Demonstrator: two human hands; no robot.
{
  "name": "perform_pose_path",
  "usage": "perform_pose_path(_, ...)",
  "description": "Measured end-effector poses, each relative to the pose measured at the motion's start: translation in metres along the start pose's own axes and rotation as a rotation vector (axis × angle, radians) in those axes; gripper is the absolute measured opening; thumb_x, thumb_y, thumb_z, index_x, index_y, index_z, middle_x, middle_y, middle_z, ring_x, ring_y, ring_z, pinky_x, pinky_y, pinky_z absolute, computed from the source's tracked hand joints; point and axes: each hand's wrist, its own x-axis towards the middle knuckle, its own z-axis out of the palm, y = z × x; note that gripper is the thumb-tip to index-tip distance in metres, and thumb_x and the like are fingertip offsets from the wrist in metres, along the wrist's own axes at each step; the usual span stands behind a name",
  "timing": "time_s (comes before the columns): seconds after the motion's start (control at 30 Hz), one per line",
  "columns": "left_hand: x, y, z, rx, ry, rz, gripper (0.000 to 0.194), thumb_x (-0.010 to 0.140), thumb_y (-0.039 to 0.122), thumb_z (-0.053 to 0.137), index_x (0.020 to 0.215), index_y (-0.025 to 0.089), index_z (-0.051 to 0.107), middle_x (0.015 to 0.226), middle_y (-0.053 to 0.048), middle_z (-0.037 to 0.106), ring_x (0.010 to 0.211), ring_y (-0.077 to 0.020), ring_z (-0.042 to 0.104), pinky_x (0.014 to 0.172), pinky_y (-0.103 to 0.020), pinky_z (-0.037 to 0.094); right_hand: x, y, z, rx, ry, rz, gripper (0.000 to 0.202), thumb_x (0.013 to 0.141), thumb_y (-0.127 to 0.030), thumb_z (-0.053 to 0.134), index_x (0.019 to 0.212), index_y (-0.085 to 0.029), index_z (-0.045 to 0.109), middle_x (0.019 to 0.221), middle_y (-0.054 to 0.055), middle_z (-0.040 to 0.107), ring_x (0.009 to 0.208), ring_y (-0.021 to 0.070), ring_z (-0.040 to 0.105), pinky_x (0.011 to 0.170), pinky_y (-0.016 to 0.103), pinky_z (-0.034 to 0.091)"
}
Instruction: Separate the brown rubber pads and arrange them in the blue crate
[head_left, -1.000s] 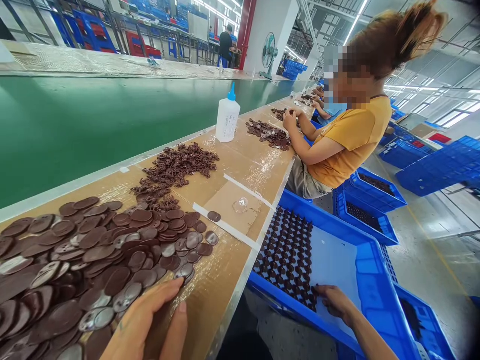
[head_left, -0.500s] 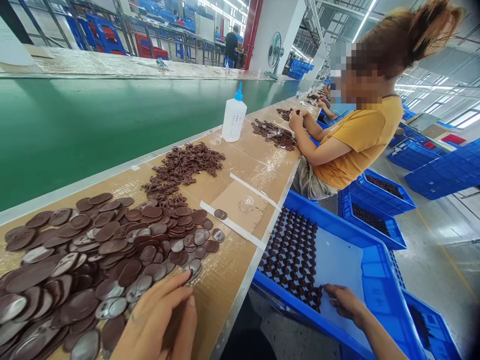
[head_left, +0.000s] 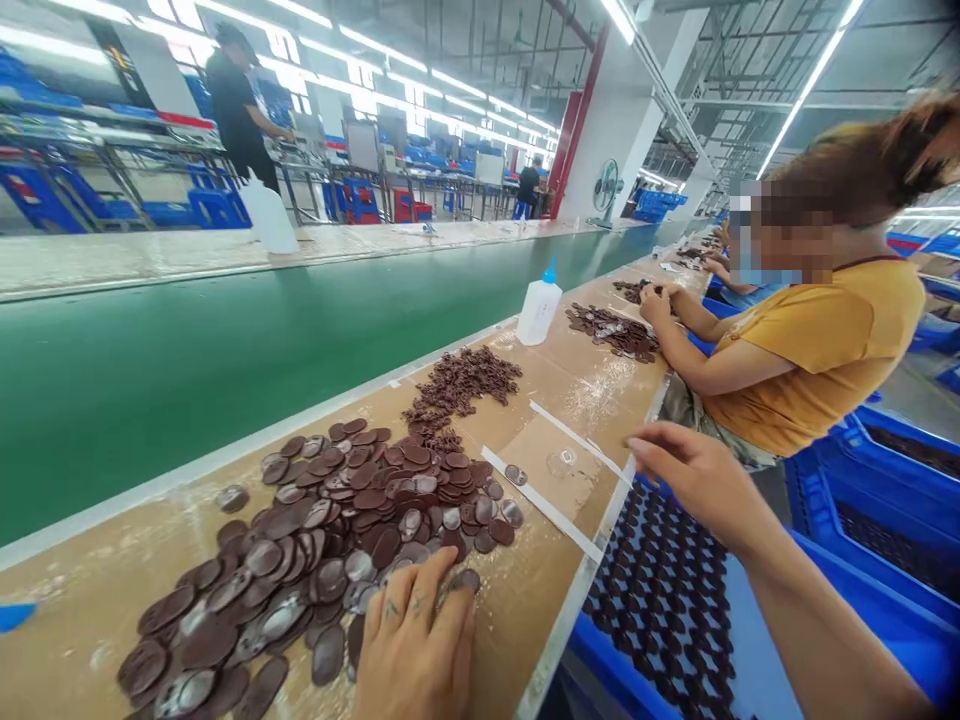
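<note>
Partly hidden: crate [head_left: 615, 662] | left hand [head_left: 420, 630]: at disc [head_left: 466, 580], grip unclear | right hand [head_left: 697, 475]: released

1. Can read no word, brand, number or sign.
2. On the translucent white plastic bottle with the pointed blue cap [head_left: 538, 314]: marking too blurred to make out.
3. Across the fingers [head_left: 419, 601] of the bare left hand [head_left: 416, 648]: small dark marks, not legible.

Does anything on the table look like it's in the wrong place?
Maybe two stragglers: one brown oval disc overlaps the white tape, and another disc lies left of the big heap. They look odd because both are apart from the rest. Nothing looks clearly broken.
</note>
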Motion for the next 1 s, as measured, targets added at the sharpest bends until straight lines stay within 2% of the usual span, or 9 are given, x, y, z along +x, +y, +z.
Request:
perform_pose_path(0.1, -0.003, -0.001, 0.009, -0.051, 0.017, 0.006, 0.017, 0.095, 0.017, 0.048, 0.086, 0.017, 0.062, 0.126, 0.001, 0.060, 0.104, -0.0246, 0.045, 0.084, -0.040, 0.032, 0.063, -0.048, 0.034, -0.089, -0.214, -0.175, 0.029, 0.088, -0.038, 0.055, 0.099, -0.014, 0.068, 0.085, 0.002, 0.065, 0.073, 0.0129, 0.057, 0.070, 0.027, 0.042)
perform_pose_path(0.23, -0.001, -0.005, 0.025, -0.067, 0.184, 0.099, 0.018, 0.096, 0.015, 0.042, 0.082, 0.015, 0.052, 0.116, 0.002, 0.064, 0.097, -0.0218, 0.044, 0.081, -0.039, 0.030, 0.124, -0.070, 0.090, -0.268, -0.320, -0.261, 0.022, 0.091, -0.028, 0.051, 0.091, -0.009, 0.063, 0.086, 0.006, 0.061, 0.079, 0.0146, 0.055, 0.077, 0.030, 0.042)
perform_pose_path(0.33, 0.004, -0.004, 0.039, -0.069, 0.310, 0.119, 0.016, 0.091, 0.009, 0.045, 0.076, 0.013, 0.048, 0.098, 0.000, 0.065, 0.088, -0.0205, 0.043, 0.076, -0.037, 0.029, 0.146, -0.076, 0.123, -0.436, -0.291, -0.167, 0.023, 0.091, -0.031, 0.055, 0.084, -0.010, 0.061, 0.080, 0.006, 0.058, 0.074, 0.0147, 0.051, 0.075, 0.031, 0.041)
perform_pose_path(0.43, 0.012, 0.000, 0.053, -0.080, 0.456, 0.089, 0.018, 0.088, 0.005, 0.043, 0.071, 0.011, 0.044, 0.080, -0.004, 0.058, 0.078, -0.0194, 0.037, 0.069, -0.034, 0.023, 0.153, -0.080, 0.138, -0.527, -0.247, -0.101, 0.020, 0.088, -0.030, 0.058, 0.083, -0.010, 0.059, 0.078, 0.005, 0.054, 0.070, 0.0134, 0.046, 0.071, 0.030, 0.038)
perform_pose_path(0.53, 0.020, 0.008, 0.065, -0.098, 0.601, 0.043, 0.028, 0.094, 0.009, 0.034, 0.068, 0.011, 0.044, 0.069, -0.007, 0.048, 0.073, -0.0184, 0.031, 0.068, -0.034, 0.018, 0.151, -0.082, 0.139, -0.490, -0.263, -0.071, 0.018, 0.085, -0.024, 0.061, 0.076, -0.011, 0.054, 0.070, 0.002, 0.049, 0.064, 0.0114, 0.041, 0.063, 0.026, 0.033)
perform_pose_path(0.67, 0.023, 0.015, 0.073, -0.107, 0.687, 0.031, 0.027, 0.088, 0.000, 0.035, 0.068, 0.012, 0.048, 0.063, -0.008, 0.038, 0.070, -0.0177, 0.026, 0.067, -0.035, 0.013, 0.132, -0.081, 0.129, -0.231, -0.294, -0.085, 0.022, 0.087, -0.023, 0.060, 0.073, -0.010, 0.048, 0.067, 0.000, 0.045, 0.061, 0.0094, 0.040, 0.060, 0.024, 0.030)
perform_pose_path(0.73, 0.020, 0.014, 0.073, -0.116, 0.653, 0.001, 0.029, 0.090, 0.002, 0.031, 0.071, 0.013, 0.050, 0.066, -0.008, 0.039, 0.070, -0.0184, 0.026, 0.068, -0.035, 0.015, 0.113, -0.081, 0.121, -0.018, -0.329, -0.099, 0.021, 0.088, -0.028, 0.058, 0.089, -0.008, 0.052, 0.075, 0.002, 0.049, 0.063, 0.0086, 0.042, 0.061, 0.024, 0.033)
perform_pose_path(0.9, 0.013, -0.004, 0.051, -0.122, 0.447, -0.039, 0.031, 0.099, 0.013, 0.024, 0.080, 0.014, 0.049, 0.074, -0.006, 0.049, 0.074, -0.0194, 0.031, 0.071, -0.035, 0.021, 0.051, -0.081, 0.104, 0.383, -0.404, -0.149, 0.071, 0.083, -0.051, 0.067, 0.137, -0.019, 0.032, 0.072, -0.004, 0.038, 0.058, 0.0072, 0.036, 0.053, 0.022, 0.025)
perform_pose_path(1.0, 0.015, -0.016, 0.030, -0.147, 0.387, -0.064, 0.028, 0.099, 0.012, 0.029, 0.090, 0.014, 0.055, 0.088, -0.004, 0.060, 0.085, -0.0192, 0.041, 0.078, -0.036, 0.027, 0.021, -0.078, 0.101, 0.496, -0.369, -0.132, 0.064, 0.082, -0.054, 0.068, 0.128, -0.017, 0.043, 0.074, -0.002, 0.040, 0.061, 0.0070, 0.036, 0.054, 0.022, 0.027)
